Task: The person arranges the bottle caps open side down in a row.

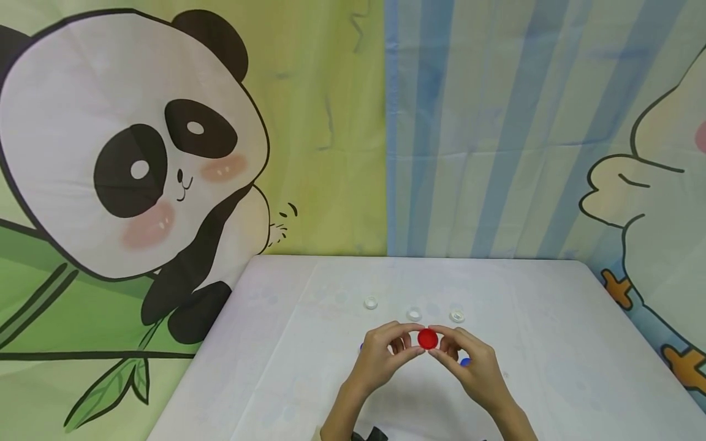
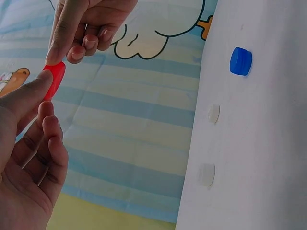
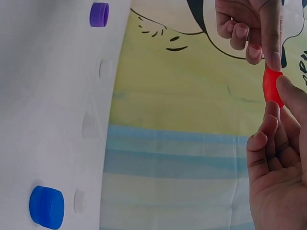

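Note:
A red bottle cap (image 1: 427, 339) is held up above the white table, its round face towards the head camera. From the left, my left hand (image 1: 383, 350) pinches its edge between thumb and forefinger. My right hand (image 1: 472, 366) pinches the opposite edge in the same way. In the left wrist view, the red cap (image 2: 56, 79) appears edge-on between both hands' fingertips. The other fingers of each hand are curled loosely. Partly behind the right hand is a blue cap (image 1: 466, 362); a purple cap (image 3: 99, 15) shows fully in the right wrist view.
On the white table (image 1: 292, 367), three whitish, translucent caps lie beyond the hands: a left one (image 1: 371, 302), a middle one (image 1: 413, 313) and a right one (image 1: 456, 316). A panda-print curtain (image 1: 320, 122) and a striped curtain (image 1: 469, 122) hang behind the table. Something black (image 1: 377, 434) shows at the bottom edge.

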{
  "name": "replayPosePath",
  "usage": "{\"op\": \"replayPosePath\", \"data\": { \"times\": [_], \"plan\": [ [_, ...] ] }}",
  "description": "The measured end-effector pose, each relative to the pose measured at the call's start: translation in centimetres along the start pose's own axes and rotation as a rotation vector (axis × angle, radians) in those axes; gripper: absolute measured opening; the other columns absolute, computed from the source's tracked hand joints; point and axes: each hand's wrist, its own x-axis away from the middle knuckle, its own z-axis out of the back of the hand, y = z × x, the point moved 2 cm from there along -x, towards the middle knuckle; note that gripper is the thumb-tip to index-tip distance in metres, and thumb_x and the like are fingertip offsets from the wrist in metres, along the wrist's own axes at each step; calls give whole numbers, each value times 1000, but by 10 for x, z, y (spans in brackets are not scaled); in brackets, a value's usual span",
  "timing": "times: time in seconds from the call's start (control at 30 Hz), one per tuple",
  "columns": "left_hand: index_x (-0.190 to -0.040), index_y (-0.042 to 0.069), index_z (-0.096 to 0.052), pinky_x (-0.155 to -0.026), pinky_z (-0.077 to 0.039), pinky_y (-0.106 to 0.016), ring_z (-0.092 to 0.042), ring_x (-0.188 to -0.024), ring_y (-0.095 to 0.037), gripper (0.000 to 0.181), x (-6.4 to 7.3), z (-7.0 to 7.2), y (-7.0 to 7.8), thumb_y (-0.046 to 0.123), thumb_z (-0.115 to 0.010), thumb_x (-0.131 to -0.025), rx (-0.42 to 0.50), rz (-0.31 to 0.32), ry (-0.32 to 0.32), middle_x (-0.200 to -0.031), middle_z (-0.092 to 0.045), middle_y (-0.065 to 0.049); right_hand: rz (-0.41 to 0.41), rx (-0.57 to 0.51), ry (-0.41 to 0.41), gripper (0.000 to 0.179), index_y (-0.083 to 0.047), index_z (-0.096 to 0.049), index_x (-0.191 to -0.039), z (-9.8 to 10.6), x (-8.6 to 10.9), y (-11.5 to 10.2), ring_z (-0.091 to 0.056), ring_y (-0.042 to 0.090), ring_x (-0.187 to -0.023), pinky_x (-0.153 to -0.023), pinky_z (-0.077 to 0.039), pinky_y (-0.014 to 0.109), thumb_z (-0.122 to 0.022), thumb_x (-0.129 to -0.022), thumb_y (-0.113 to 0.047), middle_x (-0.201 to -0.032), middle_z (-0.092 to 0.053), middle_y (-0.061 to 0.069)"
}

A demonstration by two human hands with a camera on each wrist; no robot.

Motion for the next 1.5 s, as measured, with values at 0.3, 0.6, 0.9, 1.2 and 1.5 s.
{"op": "replayPosePath", "data": {
  "times": [0.3, 0.6, 0.9, 1.2, 1.5],
  "plan": [
    [-108, 16, -63, -52, -44, -10, -47, -57, 2, 30, 0, 0, 0, 29, -65, -80, 5, 3, -13, -67, -54, 6, 14, 12, 13, 46, -11, -63, -108, 0, 1, -1, -44, -1, -59, -52, -39, 11, -76, -65, 0, -71, -50, -11],
    [-104, 9, -65, -51, -46, -18, -49, -55, -4, 29, 0, -3, -2, 17, -70, -77, 140, 83, -10, -66, -57, -1, 11, 20, 27, 36, -3, -66, -96, 7, -7, -25, -45, 5, -59, -54, -39, 11, -73, -63, 10, -68, -52, -5],
    [-87, 13, -68, -42, -43, -18, -55, -46, -10, 13, 16, -20, -37, 25, -65, -82, 119, 567, 176, -63, -59, -1, -103, -4, -55, 24, -21, -65, -100, -15, 17, 18, -43, 0, -64, -54, -37, 14, -67, -80, -10, -72, -53, -12],
    [-86, 12, -69, -40, -41, -20, -55, -46, -11, 10, 34, -39, -54, 19, -67, -79, 151, 644, 51, -61, -60, -2, -311, -6, -143, 18, -23, -66, -98, -20, 38, 43, -45, 3, -59, -51, -39, 18, -67, -81, -17, -69, -52, -14],
    [-85, 16, -69, -40, -41, -21, -50, -43, -4, 19, 55, -49, -48, 18, -77, -68, 150, 613, -397, -57, -57, 9, -450, -80, -589, 31, -13, -65, -98, -11, 65, 47, -44, 0, -54, -46, -39, 19, -69, -76, -34, -69, -54, -9]
  ]
}}
